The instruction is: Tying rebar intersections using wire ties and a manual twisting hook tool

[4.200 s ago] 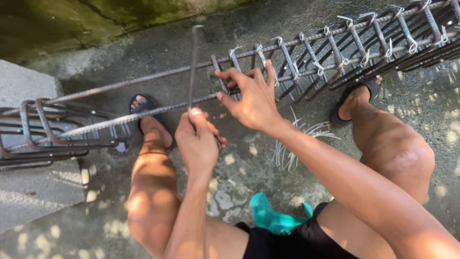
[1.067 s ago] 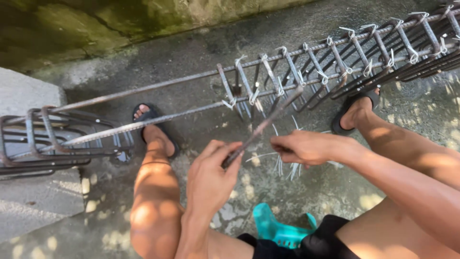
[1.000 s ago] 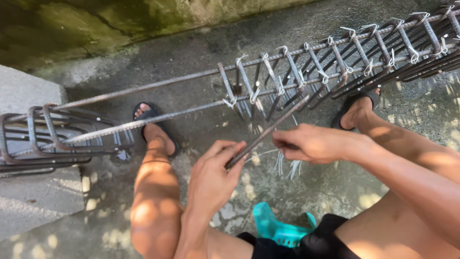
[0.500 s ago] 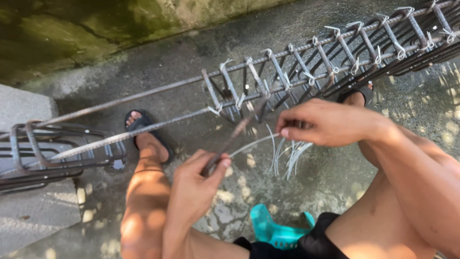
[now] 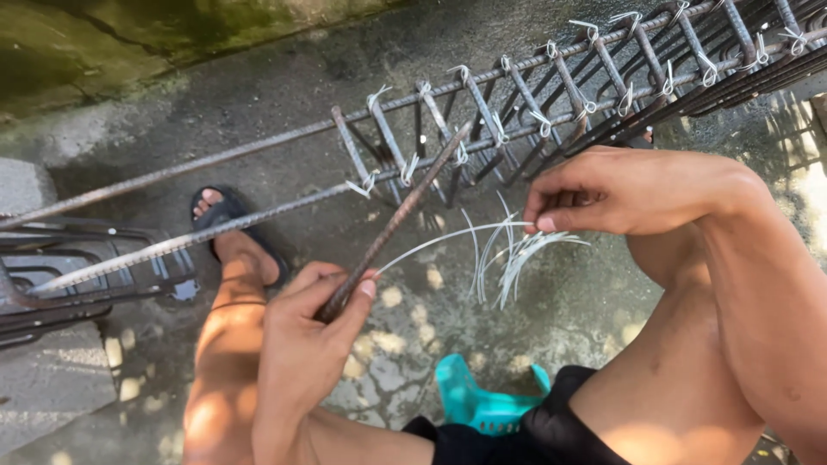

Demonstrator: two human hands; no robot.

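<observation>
Head view: a thin length of tie wire (image 5: 448, 241) runs between the two hands, pale and springy-looking. The right hand (image 5: 620, 189) pinches its end together with a loose bunch of cut wires (image 5: 517, 258) that fan down toward the ground. The wire looks light, easily bent and likely slick; it is best taken near its end, between thumb and fingertip. The left hand (image 5: 314, 331) is closed around the lower end of a dark metal hook tool (image 5: 396, 224), a stiff ribbed rod slanting up toward the rebar cage (image 5: 534, 112).

The cage lies crosswise in front of the knees, its stirrups tied with white wire twists on the right; toward the left the long bars (image 5: 172, 245) run bare to a stack of rebar frames (image 5: 60, 275). A foot in a black sandal (image 5: 228, 228) rests under the bars. A teal plastic stool (image 5: 482, 400) shows between the thighs. Wet concrete ground (image 5: 258, 77) beyond. Closely spaced stirrups crowd any reach into the cage.
</observation>
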